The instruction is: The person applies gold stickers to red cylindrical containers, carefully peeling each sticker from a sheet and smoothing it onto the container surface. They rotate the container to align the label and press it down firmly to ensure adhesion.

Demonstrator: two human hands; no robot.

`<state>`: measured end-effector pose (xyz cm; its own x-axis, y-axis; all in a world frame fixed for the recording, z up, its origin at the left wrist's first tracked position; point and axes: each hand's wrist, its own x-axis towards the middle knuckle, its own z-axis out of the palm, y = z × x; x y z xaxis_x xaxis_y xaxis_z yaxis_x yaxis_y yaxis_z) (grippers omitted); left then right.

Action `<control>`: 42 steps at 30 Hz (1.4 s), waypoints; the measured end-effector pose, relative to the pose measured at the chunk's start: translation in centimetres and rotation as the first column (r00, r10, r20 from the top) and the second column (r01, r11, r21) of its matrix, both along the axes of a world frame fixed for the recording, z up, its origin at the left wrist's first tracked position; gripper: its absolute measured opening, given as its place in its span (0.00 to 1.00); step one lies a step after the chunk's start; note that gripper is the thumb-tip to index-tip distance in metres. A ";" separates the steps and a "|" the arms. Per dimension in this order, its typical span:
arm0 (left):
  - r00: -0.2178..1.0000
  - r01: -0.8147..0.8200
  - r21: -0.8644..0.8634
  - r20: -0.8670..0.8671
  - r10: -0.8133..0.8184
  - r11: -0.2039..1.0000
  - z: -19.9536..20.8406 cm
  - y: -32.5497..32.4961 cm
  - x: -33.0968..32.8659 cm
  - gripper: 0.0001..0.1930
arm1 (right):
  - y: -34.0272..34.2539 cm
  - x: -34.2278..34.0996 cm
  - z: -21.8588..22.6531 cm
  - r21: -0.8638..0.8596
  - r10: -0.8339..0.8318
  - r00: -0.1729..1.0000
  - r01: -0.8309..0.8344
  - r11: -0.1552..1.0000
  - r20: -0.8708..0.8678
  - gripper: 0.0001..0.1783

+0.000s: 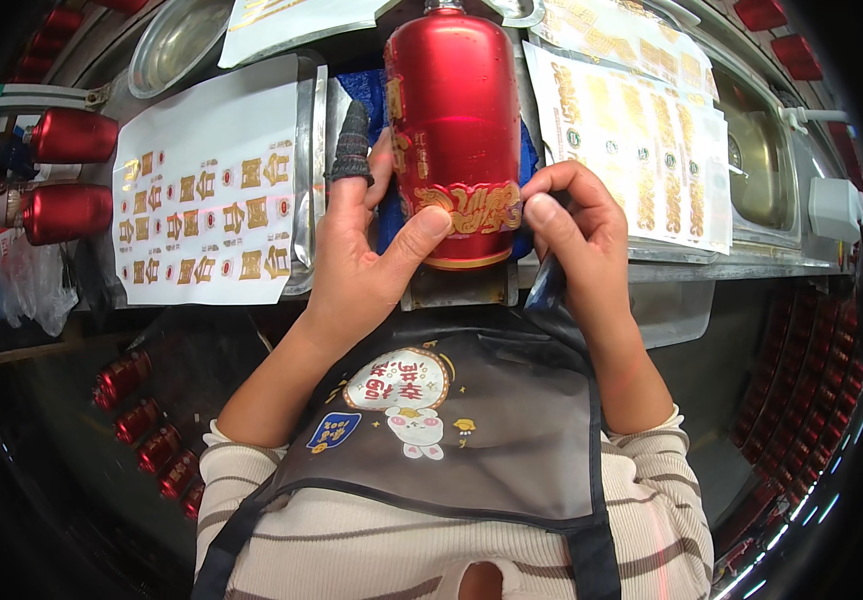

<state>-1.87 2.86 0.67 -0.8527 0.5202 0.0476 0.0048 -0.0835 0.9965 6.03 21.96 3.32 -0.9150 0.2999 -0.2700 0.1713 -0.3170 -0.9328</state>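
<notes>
A glossy red bottle (456, 100) lies in front of me with its gold-rimmed base toward me. Around its lower body runs a gold patterned decal band (479, 210), and more gold decals show on its left side. My left hand (356, 240) grips the bottle from the left, thumb pressed on the band. A dark knitted finger cover (351, 145) sits on one of its fingers, which points upward. At the band's right end, my right hand (586, 225) has its thumb and index finger pinched together at the decal's edge. Its other fingers are curled and partly hidden.
White decal sheets with gold characters (201, 190) lie on a tray at left, and another gold-printed sheet (641, 150) at right. A metal bowl (179, 45) stands at far left, a sink (756, 150) at far right. Red bottles (69, 213) stick out at left; several more stand below.
</notes>
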 end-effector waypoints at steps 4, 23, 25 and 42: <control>1.000 -0.031 0.030 -0.001 0.031 0.999 0.3 0.1 0.1 0.35 | -0.6 -0.2 0.6 0.189 -0.027 0.999 0.033 0.981 -0.036 0.07; 0.998 -0.056 -0.042 -0.041 0.054 0.998 1.1 1.3 0.8 0.32 | -1.8 -0.2 1.5 0.190 -0.121 0.985 0.143 0.971 -0.124 0.13; 0.996 -0.072 -0.074 -0.055 0.068 0.995 1.1 1.3 0.8 0.31 | -1.8 -0.3 1.2 0.190 -0.132 0.982 0.157 0.969 -0.138 0.13; 0.976 -0.217 -0.054 -0.003 0.217 0.975 2.3 2.6 0.9 0.21 | -1.7 -1.3 -1.1 0.106 -0.117 0.991 0.124 0.987 -0.068 0.20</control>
<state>-0.99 5.42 2.96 -0.9457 0.3242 0.0215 0.0135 -0.0269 0.9995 4.76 20.28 2.22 -0.8842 0.4335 -0.1738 0.0796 -0.2269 -0.9707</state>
